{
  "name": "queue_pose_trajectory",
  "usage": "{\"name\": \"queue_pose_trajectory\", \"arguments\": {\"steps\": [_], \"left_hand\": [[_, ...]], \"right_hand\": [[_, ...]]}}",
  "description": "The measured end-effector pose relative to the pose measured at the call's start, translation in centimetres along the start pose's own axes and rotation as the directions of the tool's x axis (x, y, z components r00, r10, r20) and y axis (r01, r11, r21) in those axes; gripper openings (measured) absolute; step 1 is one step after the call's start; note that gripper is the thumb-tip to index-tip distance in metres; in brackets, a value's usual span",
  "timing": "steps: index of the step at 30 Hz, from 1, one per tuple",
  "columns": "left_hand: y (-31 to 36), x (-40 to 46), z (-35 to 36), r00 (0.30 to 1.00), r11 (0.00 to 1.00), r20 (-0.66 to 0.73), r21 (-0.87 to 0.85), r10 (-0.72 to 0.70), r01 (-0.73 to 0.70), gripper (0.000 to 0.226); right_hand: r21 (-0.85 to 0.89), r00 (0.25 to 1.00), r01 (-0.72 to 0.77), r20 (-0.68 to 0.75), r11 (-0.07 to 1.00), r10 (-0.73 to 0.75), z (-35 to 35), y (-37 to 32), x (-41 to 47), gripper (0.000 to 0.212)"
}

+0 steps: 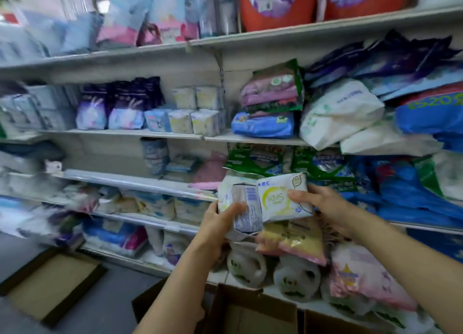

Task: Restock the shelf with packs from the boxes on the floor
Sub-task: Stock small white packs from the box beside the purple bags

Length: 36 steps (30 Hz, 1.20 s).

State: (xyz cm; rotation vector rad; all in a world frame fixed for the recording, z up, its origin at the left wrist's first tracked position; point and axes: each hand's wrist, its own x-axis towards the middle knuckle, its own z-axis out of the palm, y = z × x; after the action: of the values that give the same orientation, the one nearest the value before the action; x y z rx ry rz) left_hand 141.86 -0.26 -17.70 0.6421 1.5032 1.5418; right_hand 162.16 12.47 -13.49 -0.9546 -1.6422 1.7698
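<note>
I hold a bundle of white packs with yellow-green print in front of the shelf, at the height of its lower middle boards. My left hand grips the bundle's left end, thumb across a pack with blue print. My right hand grips the right end, thumb on the front face. An open cardboard box stands on the floor right below my arms. The view is blurred at the left.
The shelf boards are crowded with packs: purple ones and small white ones at mid-left, blue and green bags at right, orange bags on top. A flattened cardboard piece lies on the floor at left.
</note>
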Motion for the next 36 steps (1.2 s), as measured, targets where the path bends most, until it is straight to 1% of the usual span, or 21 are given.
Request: {"name": "queue_pose_trajectory", "arguments": {"steps": [2,7,10,11,13,15,16,18,24,28,30,31,34,36], "left_hand": [[1.6,1.1,-2.9,1.0,0.999,-0.02,0.027,0.019,-0.018,0.047],[5.8,4.2,-8.9,0.998,0.997,0.019,0.052,0.054,-0.055,0.05],[7.7,6.2,-11.8,0.998,0.994,0.029,0.09,0.058,-0.061,0.068],[8.1,6.9,-12.8,0.998,0.993,0.03,0.098,0.059,-0.062,0.072],[9.0,7.9,-14.6,0.998,0.993,0.032,0.097,0.062,-0.065,0.075],[9.8,9.2,-16.6,0.997,0.993,0.034,0.093,0.074,-0.077,0.069],[10.1,9.8,-17.4,0.997,0.992,0.031,0.094,0.077,-0.08,0.068],[10.6,11.2,-18.9,0.998,0.994,0.01,0.093,0.063,-0.064,0.073],[13.0,15.4,-21.8,0.996,0.996,-0.037,0.019,0.082,-0.082,0.081],[15.0,17.8,-22.5,0.993,0.993,-0.049,-0.039,0.107,-0.109,0.066],[15.9,19.1,-23.1,0.99,0.989,-0.071,-0.074,0.125,-0.13,0.053],[16.4,19.7,-23.3,0.99,0.988,-0.075,-0.089,0.122,-0.129,0.054],[17.9,22.0,-23.7,0.989,0.987,-0.1,-0.105,0.113,-0.123,0.079],[18.9,23.3,-23.9,0.985,0.984,-0.119,-0.117,0.123,-0.137,0.082]], "right_hand": [[-0.005,0.999,0.022,0.036,1.0,-0.022,2.8,-1.1,1.7,0.05],[-0.114,0.997,0.073,0.021,0.991,-0.071,8.4,-3.7,5.9,0.066],[-0.151,0.996,0.085,0.022,0.985,-0.083,10.8,-4.5,7.8,0.074],[-0.156,0.996,0.086,0.019,0.984,-0.084,11.7,-4.6,8.4,0.072],[-0.162,0.994,0.11,0.017,0.981,-0.108,13.2,-4.7,9.6,0.059],[-0.168,0.99,0.143,0.01,0.975,-0.143,15.1,-4.9,10.9,0.048],[-0.171,0.987,0.157,0.005,0.973,-0.158,16.0,-5.0,11.6,0.047],[-0.169,0.985,0.169,-0.005,0.971,-0.172,17.5,-5.0,12.8,0.047],[-0.139,0.967,0.228,-0.081,0.964,-0.241,20.7,-7.0,17.8,0.044],[-0.124,0.932,0.309,-0.155,0.943,-0.327,21.7,-9.5,21.8,0.04],[-0.127,0.91,0.352,-0.185,0.927,-0.371,22.1,-10.9,24.2,0.042],[-0.13,0.9,0.369,-0.198,0.92,-0.389,22.4,-11.6,25.2,0.043],[-0.136,0.871,0.417,-0.221,0.899,-0.438,23.3,-13.7,28.3,0.04],[-0.145,0.859,0.436,-0.229,0.888,-0.459,23.6,-14.6,30.3,0.039]]}}
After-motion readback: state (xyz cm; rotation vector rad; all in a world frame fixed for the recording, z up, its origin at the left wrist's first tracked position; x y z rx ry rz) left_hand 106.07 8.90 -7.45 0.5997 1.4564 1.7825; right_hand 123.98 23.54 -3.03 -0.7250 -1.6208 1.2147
